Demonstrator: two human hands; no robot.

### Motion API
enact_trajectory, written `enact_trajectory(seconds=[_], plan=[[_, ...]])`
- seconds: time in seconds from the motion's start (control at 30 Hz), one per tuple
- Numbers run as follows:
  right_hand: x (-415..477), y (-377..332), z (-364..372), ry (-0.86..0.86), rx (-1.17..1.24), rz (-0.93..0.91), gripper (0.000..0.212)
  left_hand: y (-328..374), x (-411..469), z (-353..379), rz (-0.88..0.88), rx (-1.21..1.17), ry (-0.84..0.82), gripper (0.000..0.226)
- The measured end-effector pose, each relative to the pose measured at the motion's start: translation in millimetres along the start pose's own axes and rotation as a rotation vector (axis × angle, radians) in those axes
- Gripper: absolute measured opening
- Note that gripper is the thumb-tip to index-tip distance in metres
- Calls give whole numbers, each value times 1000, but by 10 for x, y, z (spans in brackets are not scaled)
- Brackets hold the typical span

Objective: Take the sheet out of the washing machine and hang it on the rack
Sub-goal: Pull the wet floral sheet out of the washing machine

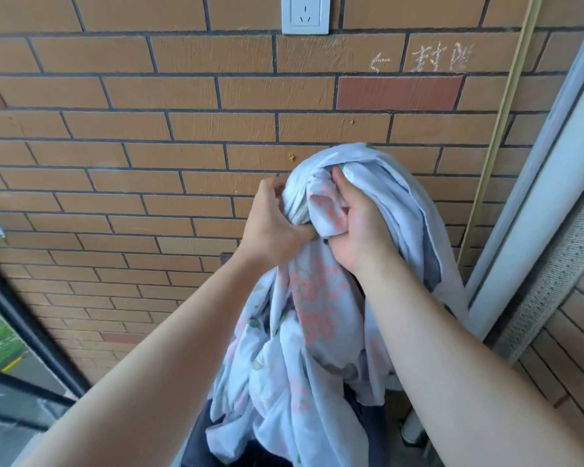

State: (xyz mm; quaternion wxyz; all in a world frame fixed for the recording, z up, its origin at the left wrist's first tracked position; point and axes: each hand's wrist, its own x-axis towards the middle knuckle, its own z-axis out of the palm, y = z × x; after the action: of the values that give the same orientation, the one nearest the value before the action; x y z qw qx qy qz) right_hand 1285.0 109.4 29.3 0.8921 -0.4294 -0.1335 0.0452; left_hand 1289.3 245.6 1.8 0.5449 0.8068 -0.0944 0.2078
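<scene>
Sheet (304, 318): pale blue, pink-flowered, bunched.

Brick wall (149, 129), white socket (305, 14), chalk marks (425, 59).

Chalk marks (422, 59) on brick wall (149, 129), upper right, white, faint: left-pointing arrow, then two Chinese characters; first looks like "封", second too smudged to read. Wall socket (305, 13) at top centre: slot openings only, no lettering legible. Sheet (300, 332): pink floral print, no text. No brands, numbers or labels readable elsewhere.
</scene>
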Motion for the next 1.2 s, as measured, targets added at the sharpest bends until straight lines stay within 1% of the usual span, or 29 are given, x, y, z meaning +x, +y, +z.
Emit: enact_trajectory(seconds=[0.03, 0.13, 0.2, 0.27, 0.33, 0.4, 0.47, 0.5, 0.53, 0.63, 0.7, 0.8, 0.9, 0.97, 1.03, 1.1, 1.17, 1.2], plan=[[21, 8, 39, 35, 19, 5, 39, -89, -54, 0, -7, 14, -9, 83], [33, -11, 128, 119, 65, -11, 30, -351, -279, 48, -38, 74, -94, 105], [47, -26, 150, 131, 64, -14, 27, -529, -432, 132, -65, 8, -107, 117], [28, -50, 176, 131, 39, -4, 26, -701, -562, 212, -118, -72, -96, 123], [26, -64, 184, 127, 52, -1, 25, -814, -642, 243, -122, -103, -104, 130], [17, -86, 192, 132, 74, -10, 24, -888, -662, 213, -71, -105, -116, 129], [9, -123, 203, 149, 92, -32, 23, -945, -657, 174, 2, -34, -117, 120], [6, -142, 204, 158, 102, -49, 23, -985, -660, 151, 32, 6, -123, 120], [0, -156, 209, 164, 116, -65, 24, -1049, -666, 131, 41, 43, -124, 123], [-11, -170, 252, 184, 127, -85, 24, -1156, -720, 129, -75, 243, -97, 143], [-26, -146, 288, 201, 112, -85, 23, -1149, -759, 154, -169, 324, -97, 142], [-30, -127, 302, 216, 104, -97, 23, -1133, -774, 148, -280, 291, -70, 133], [-18, -163, 290, 237, 133, -136, 22, -1258, -830, 104, -484, 256, -26, 128], [2, -186, 293, 274, 156, -152, 24, -1360, -897, 84, -630, 181, 6, 123], [30, -220, 294, 285, 159, -165, 22, -1422, -941, 72, -714, 114, -3, 121], [45, -257, 302, 264, 178, -195, 20, -1508, -960, 47, -772, 24, -44, 125], [38, -312, 309, 263, 226, -228, 21, -1636, -985, 13, -763, -42, -78, 132], [31, -334, 322, 268, 250, -250, 25, -1670, -1015, -15, -749, -59, -105, 133]])
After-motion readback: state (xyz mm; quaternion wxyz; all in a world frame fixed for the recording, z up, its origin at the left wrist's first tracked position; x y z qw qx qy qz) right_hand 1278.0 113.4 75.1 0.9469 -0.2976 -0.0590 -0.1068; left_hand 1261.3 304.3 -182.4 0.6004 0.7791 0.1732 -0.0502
